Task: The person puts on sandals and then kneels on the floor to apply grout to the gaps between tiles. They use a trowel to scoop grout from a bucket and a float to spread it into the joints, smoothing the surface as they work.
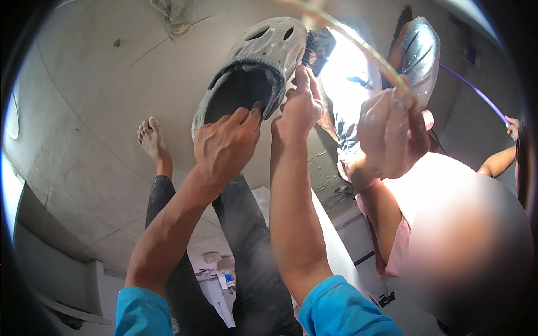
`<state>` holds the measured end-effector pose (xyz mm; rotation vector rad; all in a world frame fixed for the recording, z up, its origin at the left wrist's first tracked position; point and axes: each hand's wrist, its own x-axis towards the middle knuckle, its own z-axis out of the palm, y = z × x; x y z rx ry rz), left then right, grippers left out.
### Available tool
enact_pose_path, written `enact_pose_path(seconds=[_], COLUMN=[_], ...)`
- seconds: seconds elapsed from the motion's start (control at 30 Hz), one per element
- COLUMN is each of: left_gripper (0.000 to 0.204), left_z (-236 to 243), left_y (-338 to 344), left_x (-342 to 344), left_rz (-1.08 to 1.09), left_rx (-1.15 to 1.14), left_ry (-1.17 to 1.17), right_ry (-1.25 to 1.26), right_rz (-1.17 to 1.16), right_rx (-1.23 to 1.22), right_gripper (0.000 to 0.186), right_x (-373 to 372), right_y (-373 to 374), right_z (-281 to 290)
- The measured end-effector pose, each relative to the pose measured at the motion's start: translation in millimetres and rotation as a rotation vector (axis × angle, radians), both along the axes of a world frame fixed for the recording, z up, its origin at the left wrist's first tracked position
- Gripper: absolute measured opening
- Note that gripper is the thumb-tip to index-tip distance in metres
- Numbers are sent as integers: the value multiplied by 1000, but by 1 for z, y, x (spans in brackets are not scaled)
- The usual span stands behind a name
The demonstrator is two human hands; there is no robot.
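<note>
A grey, dusty clog [260,42] is held up in front of me, toe pointing away and its dark opening toward me. My left hand [227,137] grips the rim of the opening, with the fingers curled over it. My right hand [298,106] is closed beside the clog's right edge, its fingertips pressed together near a crumpled black piece [318,51]. What these fingers pinch is hidden. Close on the right, a co-worker's hand [392,134] holds a thin yellowish strip [358,42] that slants across the top.
My bare left foot [151,140] is on the dusty grey floor [89,84]. The co-worker sits at right, with a grey clog [420,53] on one foot. Another person's hand [511,127] at the far right holds a purple rod [482,95]. A pale cloth [179,14] lies at the top.
</note>
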<state>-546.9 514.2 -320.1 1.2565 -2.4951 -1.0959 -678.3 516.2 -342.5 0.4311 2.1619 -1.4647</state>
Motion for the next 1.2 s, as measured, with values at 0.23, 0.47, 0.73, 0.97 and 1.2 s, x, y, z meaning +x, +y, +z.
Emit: enact_pose_path(seconds=[0.23, 0.47, 0.73, 0.97, 1.2], left_gripper=[27, 28, 23, 26, 18], left_z=[2, 4, -8, 6, -35], left_y=[16, 17, 20, -15, 25], left_x=[17, 29, 47, 36, 93], left_rz=[-74, -116, -190, 100, 121], left_rx=[-87, -95, 4, 443, 306], left_ry=[-10, 23, 49, -188, -310], right_ry=[-53, -154, -200, -69, 129], right_rz=[-162, -340, -149, 396, 517], right_rx=[-134, -86, -214, 397, 325], right_gripper=[29, 25, 29, 38, 33], right_x=[-9, -1, 20, 35, -25], right_y=[-5, -5, 12, 35, 27], right_z=[-17, -18, -10, -11, -40])
